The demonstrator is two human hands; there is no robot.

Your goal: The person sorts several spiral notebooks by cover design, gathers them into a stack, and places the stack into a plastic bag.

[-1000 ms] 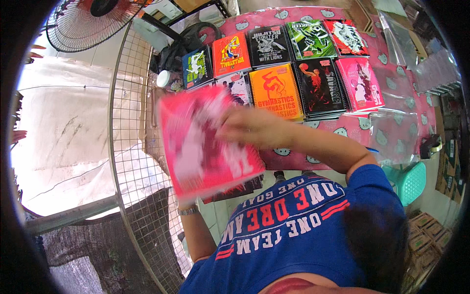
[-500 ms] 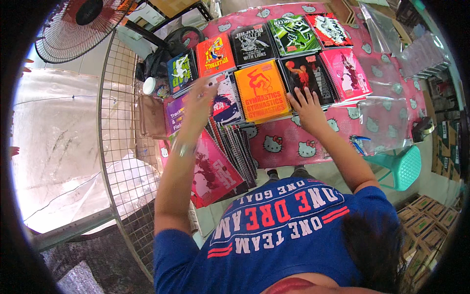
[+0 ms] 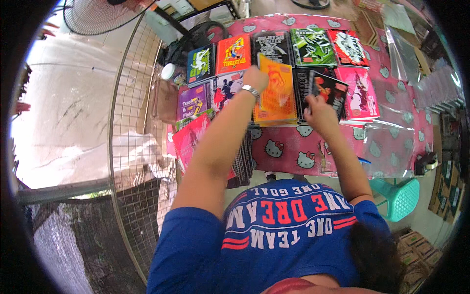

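Both my arms reach forward over a table under a pink cat-face cloth [image 3: 289, 147], where spiral notebooks lie in rows. My left hand [image 3: 255, 78], with a silver band on the wrist, grips the upper left edge of an orange notebook [image 3: 278, 93] and tilts it up off its pile. My right hand [image 3: 320, 111] holds the lower edge of a black notebook [image 3: 333, 87] with a red figure on its cover, raised at an angle above the dark pile beneath. A magenta notebook [image 3: 360, 93] lies flat just right of it.
More notebooks fill the back row, green [image 3: 312, 46] and red-orange [image 3: 234, 53] among them. A pink notebook stack [image 3: 188, 139] hangs at the table's left edge. A wire mesh panel [image 3: 132, 147] stands at the left; clear plastic sleeves [image 3: 396, 142] and a teal stool [image 3: 399, 196] are at the right.
The pink notebook I held up a second ago now lies on the left stack. Both hands moved onto the rows; the left lifted the orange notebook and the right the black one.
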